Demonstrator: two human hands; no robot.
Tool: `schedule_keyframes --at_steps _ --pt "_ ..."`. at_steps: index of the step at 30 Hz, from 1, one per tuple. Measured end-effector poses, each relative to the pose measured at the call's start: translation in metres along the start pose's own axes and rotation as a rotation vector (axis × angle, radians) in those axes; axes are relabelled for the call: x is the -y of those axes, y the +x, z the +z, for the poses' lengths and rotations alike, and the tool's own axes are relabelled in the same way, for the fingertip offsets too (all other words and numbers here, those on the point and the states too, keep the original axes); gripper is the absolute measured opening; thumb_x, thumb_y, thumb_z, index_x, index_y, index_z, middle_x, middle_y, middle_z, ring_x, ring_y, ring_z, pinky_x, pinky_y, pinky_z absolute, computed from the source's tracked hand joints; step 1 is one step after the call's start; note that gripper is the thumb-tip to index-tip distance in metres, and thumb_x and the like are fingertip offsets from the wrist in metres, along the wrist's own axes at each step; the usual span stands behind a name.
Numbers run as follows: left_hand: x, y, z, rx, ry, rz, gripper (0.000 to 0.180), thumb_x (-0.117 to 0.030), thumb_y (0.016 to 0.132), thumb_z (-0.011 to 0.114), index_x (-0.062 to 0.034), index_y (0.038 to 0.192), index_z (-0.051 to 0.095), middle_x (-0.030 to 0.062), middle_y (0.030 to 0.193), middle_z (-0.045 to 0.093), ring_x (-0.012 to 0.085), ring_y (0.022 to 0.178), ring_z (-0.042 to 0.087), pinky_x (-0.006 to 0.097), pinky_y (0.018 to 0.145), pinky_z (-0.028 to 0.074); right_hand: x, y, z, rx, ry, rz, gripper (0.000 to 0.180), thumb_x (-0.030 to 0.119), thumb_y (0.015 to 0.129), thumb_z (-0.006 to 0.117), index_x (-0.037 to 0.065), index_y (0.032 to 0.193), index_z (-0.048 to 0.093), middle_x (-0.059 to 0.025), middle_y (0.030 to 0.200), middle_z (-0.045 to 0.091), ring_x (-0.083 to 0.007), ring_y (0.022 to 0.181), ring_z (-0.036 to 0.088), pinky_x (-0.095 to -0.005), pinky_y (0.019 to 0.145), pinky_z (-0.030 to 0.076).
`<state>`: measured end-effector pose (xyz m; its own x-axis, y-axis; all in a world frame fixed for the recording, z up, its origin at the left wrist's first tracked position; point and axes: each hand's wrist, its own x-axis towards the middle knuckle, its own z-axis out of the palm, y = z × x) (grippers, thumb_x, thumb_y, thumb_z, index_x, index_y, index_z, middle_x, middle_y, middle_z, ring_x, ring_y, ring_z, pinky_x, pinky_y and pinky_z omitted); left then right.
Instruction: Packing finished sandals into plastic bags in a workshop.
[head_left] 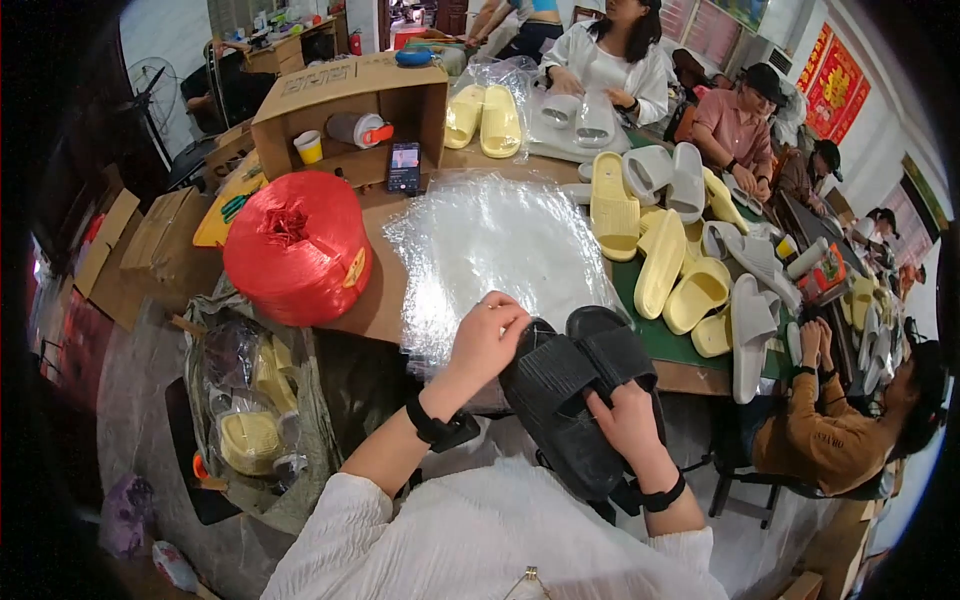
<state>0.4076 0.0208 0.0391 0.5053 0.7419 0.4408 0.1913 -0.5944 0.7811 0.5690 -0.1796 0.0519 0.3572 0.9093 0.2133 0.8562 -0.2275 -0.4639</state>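
A pair of black slide slippers (560, 408), side by side, is in front of my body at the near table edge. My right hand (630, 425) grips them, its fingers hooked at the strap of the right slipper. Beside the toe of the left slipper, my left hand (490, 340) is closed in a pinch; what its fingertips hold, if anything, is hidden. It lies over the near edge of a stack of clear plastic bags (490, 240), spread flat on the table beyond both hands.
Left of the bags stands a big roll of red plastic twine (297, 248). Behind it, a cardboard box (350, 95) holds cups, with a phone (404, 167) leaning there. Loose yellow slippers (660, 262) and grey slippers (748, 335) crowd the right. A sack (262, 430) of bagged slippers stands lower left. Co-workers sit around.
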Motion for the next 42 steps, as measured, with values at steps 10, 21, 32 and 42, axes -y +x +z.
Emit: schedule_keyframes --at_steps 10,21,32,42 --pt "-0.01 -0.003 0.008 0.108 -0.085 0.28 0.012 -0.007 0.09 0.059 0.0005 0.097 0.065 0.009 0.112 0.066 0.0295 0.104 0.053 0.039 0.091 0.044 0.008 0.061 0.036 0.017 -0.023 -0.111 0.039 0.03 0.085 0.066 -0.008 0.074 0.062 -0.03 0.077 0.06 -0.0451 0.073 0.061 -0.0485 0.067 0.051" --pt "-0.004 -0.011 0.005 0.215 -0.326 0.283 0.028 -0.009 0.096 0.051 -0.0016 0.122 0.06 0.0106 0.109 0.059 0.0248 0.109 0.05 0.035 0.096 0.04 0.011 0.128 0.083 -0.205 -0.173 -0.374 0.027 0.024 0.083 0.067 -0.002 0.078 0.062 -0.0213 0.081 0.062 -0.041 0.076 0.062 -0.048 0.066 0.051" --pt "-0.002 -0.018 -0.026 0.232 -0.315 0.123 0.028 -0.01 0.096 0.049 -0.0006 0.12 0.061 0.0096 0.114 0.06 0.0244 0.109 0.05 0.035 0.097 0.04 0.046 0.187 0.122 -0.38 0.026 -0.072 0.042 0.035 0.091 0.059 -0.004 0.074 0.063 -0.0264 0.076 0.062 -0.044 0.071 0.063 -0.0481 0.063 0.052" --pt "-0.009 -0.02 -0.017 0.262 -0.332 0.26 0.028 -0.008 0.097 0.044 0.001 0.121 0.055 0.01 0.138 0.05 0.029 0.131 0.035 0.04 0.109 0.029 0.054 0.151 0.124 -0.242 0.028 -0.168 0.033 0.028 0.089 0.062 -0.002 0.074 0.058 -0.0211 0.078 0.062 -0.0402 0.071 0.062 -0.0444 0.06 0.051"
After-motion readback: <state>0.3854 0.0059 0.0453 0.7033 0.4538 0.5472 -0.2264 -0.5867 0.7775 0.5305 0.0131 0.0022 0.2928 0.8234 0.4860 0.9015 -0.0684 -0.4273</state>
